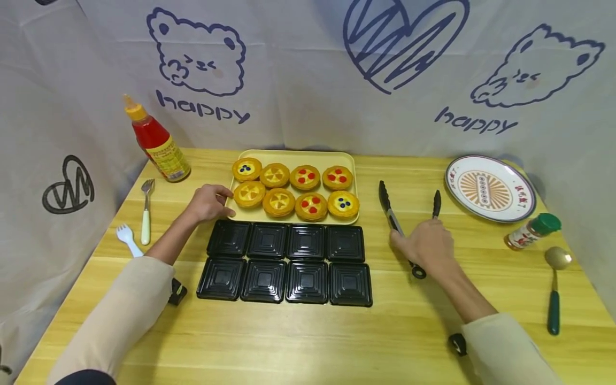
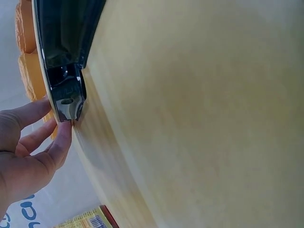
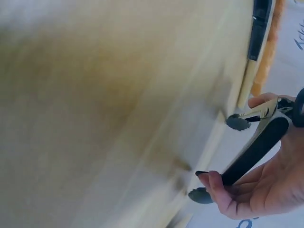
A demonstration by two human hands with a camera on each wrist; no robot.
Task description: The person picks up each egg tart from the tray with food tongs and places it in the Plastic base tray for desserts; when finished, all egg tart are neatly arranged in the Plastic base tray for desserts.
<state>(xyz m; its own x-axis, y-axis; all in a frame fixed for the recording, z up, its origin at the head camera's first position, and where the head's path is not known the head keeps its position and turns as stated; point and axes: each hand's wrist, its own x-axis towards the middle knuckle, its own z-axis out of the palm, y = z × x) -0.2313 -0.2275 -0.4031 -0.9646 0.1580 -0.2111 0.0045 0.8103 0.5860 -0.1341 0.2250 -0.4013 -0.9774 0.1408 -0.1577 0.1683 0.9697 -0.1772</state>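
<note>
Black trays [image 1: 289, 262] nearest, two rows | Left hand [image 1: 208, 203]: fingers relaxed, touching yellow tray [image 1: 293, 155] corner | Right hand [image 1: 425, 243]: clasped around black tongs [image 1: 392, 216], tips apart

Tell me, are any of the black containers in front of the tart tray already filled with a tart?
No, all eight black containers sit bare, and the eight tarts lie on the yellow tray.

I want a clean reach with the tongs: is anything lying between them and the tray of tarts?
Nothing visible does. The tongs, gripped by the right hand, lie right of the yellow tray, with only bare table between.
</note>
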